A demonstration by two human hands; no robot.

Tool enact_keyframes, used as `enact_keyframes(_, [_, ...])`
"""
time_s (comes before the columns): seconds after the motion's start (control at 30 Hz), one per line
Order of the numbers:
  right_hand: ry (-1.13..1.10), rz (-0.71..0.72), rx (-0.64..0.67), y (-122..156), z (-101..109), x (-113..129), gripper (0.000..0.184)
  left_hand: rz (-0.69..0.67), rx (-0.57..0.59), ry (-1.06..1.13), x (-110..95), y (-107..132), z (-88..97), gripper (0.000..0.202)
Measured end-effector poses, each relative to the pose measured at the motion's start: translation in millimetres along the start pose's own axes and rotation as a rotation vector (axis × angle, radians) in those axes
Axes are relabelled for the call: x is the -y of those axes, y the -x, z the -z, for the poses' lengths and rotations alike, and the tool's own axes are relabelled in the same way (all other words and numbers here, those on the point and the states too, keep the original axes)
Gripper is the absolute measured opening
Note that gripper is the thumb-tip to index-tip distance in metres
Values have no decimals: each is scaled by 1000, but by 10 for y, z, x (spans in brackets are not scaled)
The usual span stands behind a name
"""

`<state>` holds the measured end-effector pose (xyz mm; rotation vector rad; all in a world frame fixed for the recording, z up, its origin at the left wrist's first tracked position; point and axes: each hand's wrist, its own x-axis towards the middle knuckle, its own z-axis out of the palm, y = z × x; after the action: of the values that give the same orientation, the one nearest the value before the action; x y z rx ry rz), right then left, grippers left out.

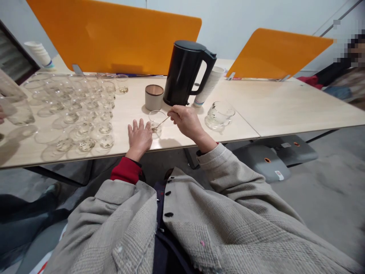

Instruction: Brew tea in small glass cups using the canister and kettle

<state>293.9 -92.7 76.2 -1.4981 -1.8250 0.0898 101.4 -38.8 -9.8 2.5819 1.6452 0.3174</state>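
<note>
My right hand (186,122) pinches the handle of a thin spoon (164,122), whose lower end dips into a small clear glass (156,118) near the table's front edge. My left hand (139,137) lies with fingers spread on the tabletop, its thumb side close to or against that glass; whether it touches I cannot tell. Behind the glass stands a grey cup (154,98) with a brown rim. To its right rises a black electric kettle (184,72). A clear glass mug (220,115) with dark bits on its wall is right of my right hand.
Many small glasses (86,144) with a little content crowd the left of the table (125,108). Stacked paper cups (209,85) lean beside the kettle. Orange dividers (122,38) line the back. At far left a person's hand (2,114) is near a pitcher (18,110). Stools (264,160) sit below right.
</note>
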Motion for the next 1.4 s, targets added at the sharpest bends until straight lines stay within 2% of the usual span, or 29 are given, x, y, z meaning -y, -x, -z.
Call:
enact_keyframes(0.17, [10,4,-128,10,2,-13,23,-2,-11,10,-1,17,4,59])
enact_keyframes(0.37, [58,12,-41,43,-16,-47,22,1,4,4,-11,23,28,59])
enact_keyframes(0.53, [84,3,-87,54,-23,-61,22,0,-8,-3,-13,24,27,59])
enact_keyframes(0.7, [120,-14,-17,57,-57,-52,21,4,-9,7,-10,27,30,59])
enact_keyframes(0.83, [119,-23,-54,50,-46,-40,23,3,-4,13,-5,25,24,59])
enact_keyframes(1.0, [97,-13,-19,30,-58,-29,22,4,-7,1,-1,16,15,59])
enact_keyframes(1.2, [58,-12,-114,55,-72,-26,24,-2,-9,-6,-5,22,18,59])
enact_keyframes(1.4, [84,-6,-52,59,-68,-21,22,4,-19,-13,-8,23,13,58])
